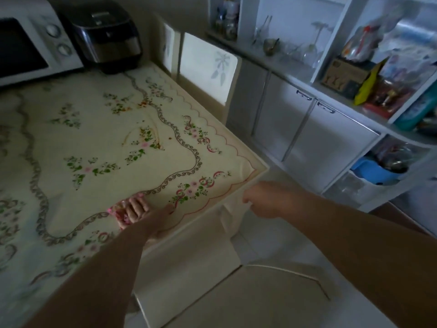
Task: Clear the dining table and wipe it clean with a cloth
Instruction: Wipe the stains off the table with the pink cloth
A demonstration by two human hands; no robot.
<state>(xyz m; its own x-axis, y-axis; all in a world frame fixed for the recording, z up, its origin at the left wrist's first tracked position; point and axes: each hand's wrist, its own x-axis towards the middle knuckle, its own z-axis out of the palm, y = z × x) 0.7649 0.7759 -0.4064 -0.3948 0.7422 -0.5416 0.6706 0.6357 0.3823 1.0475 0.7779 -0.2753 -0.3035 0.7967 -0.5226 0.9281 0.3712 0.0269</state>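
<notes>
The dining table [257, 172] carries a cream floral tablecloth [99, 147]. Brown food smears [144, 138] and orange crumbs [143, 102] mark its middle. My left hand [144, 215] lies flat near the front edge, fingers spread over a small pink cloth [117, 210] and pressing it onto the tablecloth. My right hand [267, 200] is at the table's front edge near the right corner. Its fingers are curled on the overhanging white edge of the tablecloth [233, 209], pinching it.
A white microwave [30, 41] and a black rice cooker [106, 31] stand at the table's far end. A white chair [236, 294] sits below the front edge. White cabinets and cluttered shelves [354, 74] fill the right side.
</notes>
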